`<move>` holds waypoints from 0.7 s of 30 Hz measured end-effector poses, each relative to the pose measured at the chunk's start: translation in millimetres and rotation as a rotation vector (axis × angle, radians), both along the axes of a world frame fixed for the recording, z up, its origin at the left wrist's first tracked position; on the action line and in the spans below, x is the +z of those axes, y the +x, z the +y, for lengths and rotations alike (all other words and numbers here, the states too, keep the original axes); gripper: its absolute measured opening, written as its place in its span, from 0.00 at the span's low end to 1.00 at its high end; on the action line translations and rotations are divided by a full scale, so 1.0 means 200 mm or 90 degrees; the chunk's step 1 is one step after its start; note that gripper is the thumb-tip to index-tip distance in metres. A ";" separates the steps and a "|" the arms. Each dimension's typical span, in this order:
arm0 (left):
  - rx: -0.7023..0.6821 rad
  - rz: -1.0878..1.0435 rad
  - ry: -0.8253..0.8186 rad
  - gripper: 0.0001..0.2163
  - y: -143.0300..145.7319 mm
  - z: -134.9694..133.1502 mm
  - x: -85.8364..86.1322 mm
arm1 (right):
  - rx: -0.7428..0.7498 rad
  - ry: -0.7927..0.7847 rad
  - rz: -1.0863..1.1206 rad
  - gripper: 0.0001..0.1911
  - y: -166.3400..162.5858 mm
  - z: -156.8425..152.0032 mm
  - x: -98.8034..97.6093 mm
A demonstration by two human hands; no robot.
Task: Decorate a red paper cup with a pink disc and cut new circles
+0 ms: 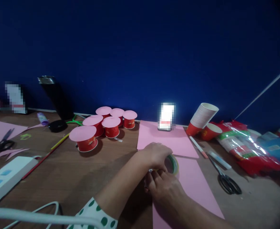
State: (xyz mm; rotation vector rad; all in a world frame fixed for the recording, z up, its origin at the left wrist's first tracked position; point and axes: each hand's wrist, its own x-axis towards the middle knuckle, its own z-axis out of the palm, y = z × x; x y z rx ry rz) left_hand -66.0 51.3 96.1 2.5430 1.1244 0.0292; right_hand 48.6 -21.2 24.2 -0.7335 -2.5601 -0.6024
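A roll of tape [176, 166] stands above the pink paper sheet [187, 184], partly hidden by my hands. My left hand [157, 155] is closed over the roll's left side. Just below, my right hand [166, 186] has its fingers curled in against the left hand's fingertips; whatever they pinch is hidden. A small bright bit [150, 170] shows at the fingers, too small to name. Left of my hands stand several red paper cups [86, 144], upside down, each topped with a pink paper disc [82, 133].
A phone [166, 116] leans by the wall on a pink paper stack [161, 136]. Stacked paper cups [203, 116], scissors [229, 184], a marker [198, 147] and a red plastic package [244, 148] lie right. A power strip [13, 176] and white cable [42, 214] occupy the left.
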 end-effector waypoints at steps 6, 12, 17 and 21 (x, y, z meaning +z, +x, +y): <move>0.001 0.004 0.007 0.19 0.00 0.00 0.00 | -0.001 0.002 0.005 0.09 0.00 0.00 0.00; 0.007 0.016 -0.003 0.22 0.01 -0.01 0.01 | -0.012 0.004 0.013 0.07 -0.02 0.01 -0.01; 0.019 0.030 -0.004 0.25 0.01 -0.01 0.01 | -0.032 -0.015 -0.018 0.06 -0.04 0.01 -0.02; 0.016 0.030 -0.002 0.22 0.01 -0.01 0.02 | -0.040 -0.018 -0.042 0.05 -0.04 0.00 -0.04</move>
